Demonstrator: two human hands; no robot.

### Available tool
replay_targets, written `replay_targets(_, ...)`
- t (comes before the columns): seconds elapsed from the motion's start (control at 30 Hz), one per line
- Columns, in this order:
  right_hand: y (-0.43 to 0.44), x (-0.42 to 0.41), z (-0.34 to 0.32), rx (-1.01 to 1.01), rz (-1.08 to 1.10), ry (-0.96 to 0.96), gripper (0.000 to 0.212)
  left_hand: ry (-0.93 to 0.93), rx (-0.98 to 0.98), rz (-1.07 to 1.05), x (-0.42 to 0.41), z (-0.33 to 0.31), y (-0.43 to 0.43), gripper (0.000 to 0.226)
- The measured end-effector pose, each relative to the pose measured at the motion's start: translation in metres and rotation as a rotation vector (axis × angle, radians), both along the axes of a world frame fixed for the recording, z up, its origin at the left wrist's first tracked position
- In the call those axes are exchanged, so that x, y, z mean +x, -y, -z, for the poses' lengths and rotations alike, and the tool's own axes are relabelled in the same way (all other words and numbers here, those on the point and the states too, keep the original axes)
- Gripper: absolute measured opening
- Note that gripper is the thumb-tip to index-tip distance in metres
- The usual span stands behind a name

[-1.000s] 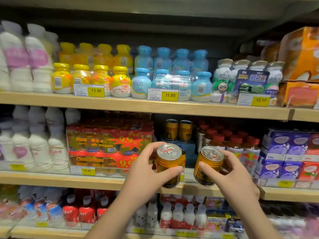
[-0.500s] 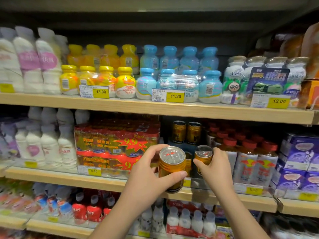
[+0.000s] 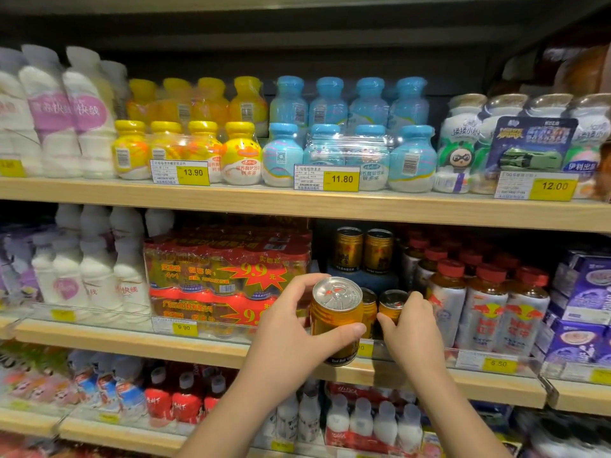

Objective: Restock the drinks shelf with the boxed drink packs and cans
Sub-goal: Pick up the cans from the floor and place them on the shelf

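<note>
Our left hand [image 3: 294, 328] reached up from the near edge, forearm angled up and to the right. It gripped a gold can [image 3: 335, 320] upright, with the thumb across the can's near face and the fingers curled round its far left side by the silver lid. That can hung in front of the middle shelf [image 3: 198, 345], its base about level with the shelf's front lip. Our right hand [image 3: 410, 328] stretched farther in. Its fingers wrapped over the right side of a second gold can [image 3: 391, 305] and its thumb pressed on the near left side. This can sat inside the shelf bay, just right of a third can [image 3: 368, 304]; we could not tell whether its base touched the board. Farther back, two darker gold cans [image 3: 348, 251] stood on a blue box [image 3: 363, 277]. A red shrink-wrapped multipack [image 3: 228, 276] lay to the left and red-capped bottles [image 3: 479, 309] stood to the right.
</note>
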State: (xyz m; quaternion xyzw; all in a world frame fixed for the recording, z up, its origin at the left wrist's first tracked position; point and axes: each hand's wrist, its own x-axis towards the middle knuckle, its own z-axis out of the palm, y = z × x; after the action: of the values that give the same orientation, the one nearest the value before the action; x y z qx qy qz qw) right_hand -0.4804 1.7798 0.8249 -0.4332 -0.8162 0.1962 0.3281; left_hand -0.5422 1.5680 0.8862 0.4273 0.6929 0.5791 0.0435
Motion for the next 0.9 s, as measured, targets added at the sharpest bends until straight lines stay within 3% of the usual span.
replay_targets(0.2,0.003,-0.002,0.0,0.011,0.008,0.099,0.049,-0.001,0.012,-0.001,-0.002,0.002,-0.005,0.063)
replay_targets(0.47,0.008,0.004,-0.002,0.125,-0.036,0.093,0.061,0.001,0.036,-0.008,-0.007,0.005,-0.013,0.065)
replay_targets(0.9,0.02,0.068,-0.023,0.071,-0.161,-0.158,0.066,-0.048,0.011,-0.004,-0.03,-0.016,-0.073,0.063)
